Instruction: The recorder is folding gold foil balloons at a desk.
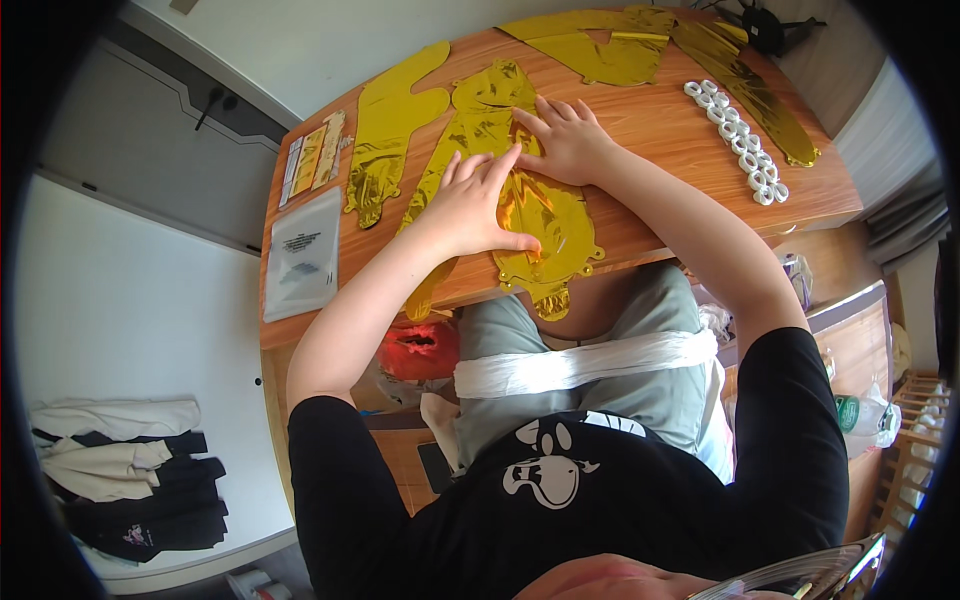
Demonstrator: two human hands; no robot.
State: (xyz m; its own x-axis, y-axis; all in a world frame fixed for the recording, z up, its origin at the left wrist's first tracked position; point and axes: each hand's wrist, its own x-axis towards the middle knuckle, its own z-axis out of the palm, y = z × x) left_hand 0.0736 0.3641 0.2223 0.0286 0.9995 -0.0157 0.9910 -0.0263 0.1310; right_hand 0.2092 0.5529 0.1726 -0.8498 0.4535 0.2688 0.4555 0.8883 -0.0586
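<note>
A flat, uninflated gold foil balloon point(535, 215) is laid on the wooden table point(660, 120), its near end overhanging the table's near edge. The left hand point(470, 205) is pressed flat on it, fingers spread. The right hand point(567, 140) is laid palm-down on its far part, fingers apart. A second gold foil balloon point(385, 130) is seen to the left, and a strip of white rings point(738, 140) to the right.

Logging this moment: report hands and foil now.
Left hand and right hand flat, pressing gold foil balloon on wooden table. Nothing gripped. No obstruction; white rings lie apart.
</note>
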